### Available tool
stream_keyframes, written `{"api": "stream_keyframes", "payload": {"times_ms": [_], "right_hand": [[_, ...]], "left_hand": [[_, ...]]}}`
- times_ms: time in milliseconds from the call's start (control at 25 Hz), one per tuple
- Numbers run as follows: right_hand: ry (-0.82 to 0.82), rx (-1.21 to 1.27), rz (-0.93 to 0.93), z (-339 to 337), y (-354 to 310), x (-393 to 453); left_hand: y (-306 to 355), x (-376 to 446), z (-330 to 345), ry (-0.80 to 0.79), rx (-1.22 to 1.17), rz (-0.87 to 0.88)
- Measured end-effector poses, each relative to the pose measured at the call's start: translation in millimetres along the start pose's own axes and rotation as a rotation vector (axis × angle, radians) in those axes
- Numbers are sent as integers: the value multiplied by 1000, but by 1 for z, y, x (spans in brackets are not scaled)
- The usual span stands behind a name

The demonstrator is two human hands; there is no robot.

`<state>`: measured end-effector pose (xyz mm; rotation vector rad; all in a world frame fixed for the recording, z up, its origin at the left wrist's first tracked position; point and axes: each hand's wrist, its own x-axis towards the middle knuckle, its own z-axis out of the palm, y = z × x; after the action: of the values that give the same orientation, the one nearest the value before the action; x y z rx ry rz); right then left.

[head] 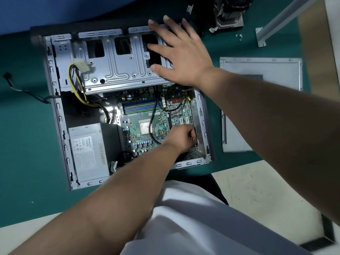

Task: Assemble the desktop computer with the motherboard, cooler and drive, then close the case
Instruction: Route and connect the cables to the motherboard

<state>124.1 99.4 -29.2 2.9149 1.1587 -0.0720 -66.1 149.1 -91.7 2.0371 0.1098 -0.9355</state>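
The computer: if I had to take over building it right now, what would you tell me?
Left hand: fingers curled, working at the motherboard's right edge; what it pinches is hidden.
Right hand: flat, pressing on the drive cage.
Done: motherboard sits inside the case, beside the power supply.
Left: the cooler waits on the mat, the CPU is bare, and the side panel lies off to the right.

both forearms are bare with no sleeves, watch or rings showing on the hands, and below them lies a white garment (193, 223) worn over the lap.
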Motion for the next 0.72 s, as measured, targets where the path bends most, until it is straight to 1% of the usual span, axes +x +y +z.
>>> {"api": "stream_keyframes", "payload": {"times_ms": [240, 440, 720], "right_hand": [[21, -3, 0, 3, 2, 0], [23, -7, 1, 3, 1, 1], [-1, 8, 12, 1, 0, 0]], "left_hand": [[1, -1, 1, 32, -38, 0], [1, -1, 2, -15, -34, -15], [1, -1, 1, -15, -62, -13]]}}
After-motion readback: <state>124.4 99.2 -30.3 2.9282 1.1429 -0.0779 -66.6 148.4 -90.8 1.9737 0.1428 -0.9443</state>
